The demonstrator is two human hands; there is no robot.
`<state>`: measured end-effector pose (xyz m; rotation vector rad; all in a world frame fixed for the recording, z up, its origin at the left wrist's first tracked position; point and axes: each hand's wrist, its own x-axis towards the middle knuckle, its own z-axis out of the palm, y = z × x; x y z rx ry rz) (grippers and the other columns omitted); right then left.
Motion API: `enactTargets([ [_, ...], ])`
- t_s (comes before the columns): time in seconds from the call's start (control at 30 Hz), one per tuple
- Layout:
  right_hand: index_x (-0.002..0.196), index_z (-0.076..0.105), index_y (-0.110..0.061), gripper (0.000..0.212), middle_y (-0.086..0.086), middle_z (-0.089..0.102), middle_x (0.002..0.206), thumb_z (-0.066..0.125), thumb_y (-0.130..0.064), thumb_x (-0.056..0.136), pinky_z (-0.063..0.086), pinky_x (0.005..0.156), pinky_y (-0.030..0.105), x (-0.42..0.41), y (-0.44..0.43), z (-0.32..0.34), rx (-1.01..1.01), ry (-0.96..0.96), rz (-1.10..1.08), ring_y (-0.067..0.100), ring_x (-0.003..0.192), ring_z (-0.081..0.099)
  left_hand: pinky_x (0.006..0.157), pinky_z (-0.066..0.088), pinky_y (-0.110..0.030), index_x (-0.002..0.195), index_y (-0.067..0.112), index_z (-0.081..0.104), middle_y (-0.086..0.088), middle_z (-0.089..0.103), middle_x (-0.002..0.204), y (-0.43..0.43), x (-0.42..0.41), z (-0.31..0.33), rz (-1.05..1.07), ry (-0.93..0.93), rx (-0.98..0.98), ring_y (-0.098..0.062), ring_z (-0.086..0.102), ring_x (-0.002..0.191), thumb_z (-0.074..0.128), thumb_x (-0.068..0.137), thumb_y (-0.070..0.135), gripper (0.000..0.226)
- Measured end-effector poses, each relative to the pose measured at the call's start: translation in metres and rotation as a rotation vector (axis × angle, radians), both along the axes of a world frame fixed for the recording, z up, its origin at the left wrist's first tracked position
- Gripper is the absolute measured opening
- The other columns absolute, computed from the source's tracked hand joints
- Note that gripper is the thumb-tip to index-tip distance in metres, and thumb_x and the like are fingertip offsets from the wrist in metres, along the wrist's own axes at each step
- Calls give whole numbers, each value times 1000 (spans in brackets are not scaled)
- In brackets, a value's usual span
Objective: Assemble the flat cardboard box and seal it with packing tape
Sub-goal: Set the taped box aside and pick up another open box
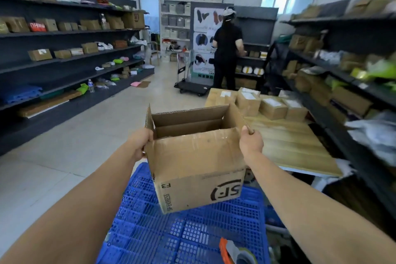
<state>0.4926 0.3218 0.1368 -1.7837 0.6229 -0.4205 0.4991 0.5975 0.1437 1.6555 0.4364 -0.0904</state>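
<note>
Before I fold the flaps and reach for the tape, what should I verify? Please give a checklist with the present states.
1. Cardboard box opened into shape: ok.
2. Left hand grips its left edge, right hand pinches its right side: ok.
3. Upper flaps folded shut: not ok, they stand up.
4. Underside sealed: cannot tell, hidden.
5. Tape dispenser near, on the blue pallet: ok.
</note>
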Motion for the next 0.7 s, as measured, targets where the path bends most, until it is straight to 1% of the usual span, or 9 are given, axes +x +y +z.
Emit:
enactTargets([
  [0.07,118,57,-1,42,19,61,118,40,-34,100,43,93,40,-7,-7,14,-25,7,-77,37,112,56,45,21,-20,58,14,24,-2,22,56,-10,11,17,-88,-11,17,-17,21,45,32,78,-6,29],
  [0.13,120,58,0,45,20,61,121,40,-35,100,43,94,39,-15,-15,27,-23,7,-153,37,113,56,44,22,-18,58,13,26,-3,23,55,-20,22,34,-165,-32,26,-17,26,41,32,79,-5,29],
  [0.2,120,60,-1,45,19,63,120,43,-36,99,45,95,38,-24,-25,38,-1,-19,-239,36,112,57,47,23,-20,59,14,27,-3,26,58,-33,32,50,-231,-59,26,-18,27,46,33,78,-5,27],
  [0.3,124,57,-2,43,15,63,118,43,-35,100,43,86,34,-46,-42,54,22,-77,-351,34,110,58,47,24,-22,58,14,25,-4,26,62,-59,44,71,-359,-84,35,-20,26,52,33,75,-4,26],
  [0.37,128,54,-4,44,14,61,120,42,-36,99,42,85,34,-67,-56,63,33,-98,-443,32,111,57,43,26,-19,58,15,22,-3,24,61,-83,48,81,-450,-100,24,-20,25,50,33,74,-4,27],
  [0.43,127,54,-6,45,14,60,121,43,-38,98,44,88,37,-92,-72,69,46,-117,-550,31,107,57,40,25,-17,58,15,20,-2,22,60,-112,47,87,-547,-116,15,-19,22,49,32,74,-4,28],
  [0.5,123,57,-5,43,14,62,119,44,-38,98,44,86,36,-124,-88,74,41,-140,-653,30,102,57,47,24,-20,59,15,22,-2,22,62,-144,40,91,-641,-115,13,-19,24,51,33,72,-3,25],
  [0.57,122,58,-4,42,14,62,117,45,-36,98,42,83,33,-161,-103,77,25,-156,-757,31,104,58,51,26,-22,61,16,26,-3,24,65,-176,26,94,-744,-107,-6,-19,27,54,34,69,-2,21],
  [0.7,122,58,-6,42,11,62,109,44,-38,98,43,84,34,-245,-128,85,8,-154,-945,28,96,57,51,31,-25,62,14,30,-4,26,67,-246,-22,97,-940,-98,-47,-22,32,56,36,68,-3,19],
])
